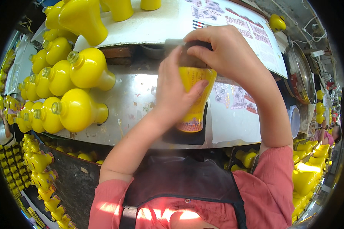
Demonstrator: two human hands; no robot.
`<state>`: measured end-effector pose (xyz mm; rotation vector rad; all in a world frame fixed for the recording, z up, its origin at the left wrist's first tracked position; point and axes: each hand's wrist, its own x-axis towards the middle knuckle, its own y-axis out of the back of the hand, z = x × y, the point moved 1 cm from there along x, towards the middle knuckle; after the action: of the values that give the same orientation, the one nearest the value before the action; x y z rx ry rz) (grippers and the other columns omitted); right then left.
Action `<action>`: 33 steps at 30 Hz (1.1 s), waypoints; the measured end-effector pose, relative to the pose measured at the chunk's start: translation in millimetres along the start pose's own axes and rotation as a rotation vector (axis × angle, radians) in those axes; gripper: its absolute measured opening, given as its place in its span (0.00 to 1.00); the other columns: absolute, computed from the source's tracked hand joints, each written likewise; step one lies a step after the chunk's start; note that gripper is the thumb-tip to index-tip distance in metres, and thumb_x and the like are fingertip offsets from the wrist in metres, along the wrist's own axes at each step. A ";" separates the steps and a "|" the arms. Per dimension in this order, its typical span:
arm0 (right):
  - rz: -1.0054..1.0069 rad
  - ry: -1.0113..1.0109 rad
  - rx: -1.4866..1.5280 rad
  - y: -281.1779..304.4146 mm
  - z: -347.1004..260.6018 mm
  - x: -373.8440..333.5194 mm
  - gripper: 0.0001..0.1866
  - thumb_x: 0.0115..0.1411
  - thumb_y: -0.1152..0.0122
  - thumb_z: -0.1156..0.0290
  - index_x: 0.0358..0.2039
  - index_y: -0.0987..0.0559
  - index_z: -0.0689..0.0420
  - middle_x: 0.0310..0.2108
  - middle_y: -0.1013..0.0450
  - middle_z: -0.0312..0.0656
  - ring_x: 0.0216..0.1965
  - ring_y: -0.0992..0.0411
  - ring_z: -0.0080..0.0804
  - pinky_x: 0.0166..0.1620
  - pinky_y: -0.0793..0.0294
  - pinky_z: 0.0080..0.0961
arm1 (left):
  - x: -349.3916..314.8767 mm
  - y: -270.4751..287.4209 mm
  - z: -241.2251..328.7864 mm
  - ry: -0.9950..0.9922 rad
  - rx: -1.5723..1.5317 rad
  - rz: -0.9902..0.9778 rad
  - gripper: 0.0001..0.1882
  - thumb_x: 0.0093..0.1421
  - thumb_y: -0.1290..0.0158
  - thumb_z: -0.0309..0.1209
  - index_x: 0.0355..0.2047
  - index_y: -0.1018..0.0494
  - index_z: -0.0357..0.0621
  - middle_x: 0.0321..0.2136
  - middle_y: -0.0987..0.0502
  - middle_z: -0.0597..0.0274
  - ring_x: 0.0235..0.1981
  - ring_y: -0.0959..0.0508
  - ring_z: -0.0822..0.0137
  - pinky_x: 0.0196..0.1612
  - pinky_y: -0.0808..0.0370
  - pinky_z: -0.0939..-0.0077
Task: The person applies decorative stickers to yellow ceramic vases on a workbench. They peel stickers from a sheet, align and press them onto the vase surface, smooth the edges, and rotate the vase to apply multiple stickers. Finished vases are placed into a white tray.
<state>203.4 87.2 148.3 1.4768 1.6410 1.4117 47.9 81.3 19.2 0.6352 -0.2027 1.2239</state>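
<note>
L hand [170,87] curled round a yellow bottle [193,105], fingers far side, thumb pressed on it. R hand [227,44], above & R of L hand, pinching a dk brown item [196,59] at bottle's far end; blurred, kind unclear. Blk pad [191,139] under bottle, below L hand. Printed sheet [231,128] on metal surface [132,89], R of L hand. Stacked yellow vessels [80,108] well L of it.
</note>
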 end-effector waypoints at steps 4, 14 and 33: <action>-0.065 -0.133 -0.055 -4.4 5.6 5.3 0.12 0.61 0.33 0.72 0.44 0.15 0.61 0.34 0.17 0.51 0.35 0.17 0.44 0.41 0.19 0.30 | 4.2 3.2 4.2 0.007 0.019 0.014 0.47 0.55 0.31 0.36 0.69 0.43 0.38 0.60 0.32 0.43 0.61 0.33 0.39 0.65 0.34 0.49; 0.416 0.048 0.028 -17.8 14.0 -68.2 0.13 0.56 0.29 0.84 0.43 0.15 0.60 0.37 0.17 0.42 0.37 0.17 0.28 0.42 0.18 0.23 | 39.4 -3.0 -12.9 0.173 -0.096 -0.019 0.15 0.70 0.47 0.33 0.52 0.27 0.37 0.43 0.22 0.61 0.42 0.23 0.73 0.48 0.23 0.75; 0.477 0.091 0.284 -95.8 -31.8 -173.5 0.17 0.51 0.29 0.88 0.37 0.20 0.55 0.41 0.17 0.48 0.42 0.17 0.45 0.44 0.18 0.33 | -3.7 -5.1 -5.8 0.423 -0.773 -0.026 0.30 0.75 0.50 0.45 0.67 0.44 0.40 0.55 0.29 0.53 0.49 0.23 0.69 0.49 0.21 0.74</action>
<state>185.5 -71.8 27.2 2.1021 1.6657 1.5507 50.2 80.5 11.0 -0.2895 -0.2857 1.1141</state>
